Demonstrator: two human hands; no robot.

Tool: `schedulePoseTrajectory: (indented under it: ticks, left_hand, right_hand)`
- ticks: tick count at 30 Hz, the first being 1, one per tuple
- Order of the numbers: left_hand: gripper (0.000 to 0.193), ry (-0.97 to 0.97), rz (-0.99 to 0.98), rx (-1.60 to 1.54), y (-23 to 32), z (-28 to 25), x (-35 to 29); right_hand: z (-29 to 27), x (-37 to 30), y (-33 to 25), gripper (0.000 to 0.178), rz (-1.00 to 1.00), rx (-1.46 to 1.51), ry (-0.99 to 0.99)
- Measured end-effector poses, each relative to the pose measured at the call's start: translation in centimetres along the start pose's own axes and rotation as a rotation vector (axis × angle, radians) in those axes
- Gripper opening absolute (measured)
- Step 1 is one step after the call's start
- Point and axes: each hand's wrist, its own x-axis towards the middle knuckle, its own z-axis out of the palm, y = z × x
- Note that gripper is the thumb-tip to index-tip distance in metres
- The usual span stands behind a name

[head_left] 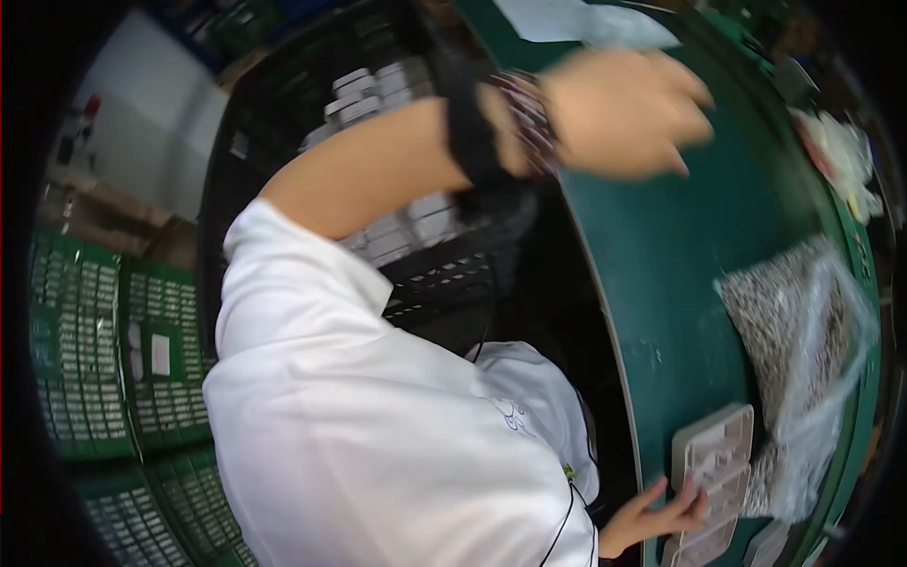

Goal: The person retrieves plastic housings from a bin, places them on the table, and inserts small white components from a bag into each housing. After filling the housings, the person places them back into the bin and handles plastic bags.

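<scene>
My left hand [628, 113], blurred by motion, is above the far part of the green table [652, 283]. Its fingers are somewhat apart, with nothing visible in them. A patterned band and a black strap circle that wrist. At the lower right, my right hand [661, 515] has its fingers spread over a pale plastic compartment box [713, 444] at the table's near edge. The fingertips seem to touch the box. What lies in its compartments is too small to tell. Beside the box is a clear plastic bag [789, 331] filled with small brownish-white pieces.
A black crate [439, 269] with white boxes [359, 94] stands left of the table, partly behind my left arm. Green crates [80, 340] are stacked at far left. Pale sheets [586, 21] lie at the table's far end. A white plastic bag [841, 161] sits at the right edge.
</scene>
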Motion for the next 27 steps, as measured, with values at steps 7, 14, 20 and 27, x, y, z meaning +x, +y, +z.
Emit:
schedulePoseTrajectory:
  ticks: [7,14,20,27]
  left_hand:
    - [0.052,-0.496,-1.359,0.444,-14.4,-11.0,-37.3]
    - [0.082,-0.972,-1.820,0.443,-7.7,-11.2,-52.1]
    - [0.055,-0.721,-1.664,0.371,-11.9,-8.1,-46.6]
    - [0.043,-1.069,-1.237,0.394,-18.9,-2.7,-39.9]
  right_hand:
    - [5.4,2.7,-7.7,0.025,-0.507,0.147,-0.325]
    - [7.4,4.9,-10.3,0.019,-0.394,0.314,-0.435]
    - [8.6,6.4,-14.7,0.019,-0.538,0.418,-0.493]
    - [9.8,7.4,-16.1,0.023,-0.435,0.361,-0.605]
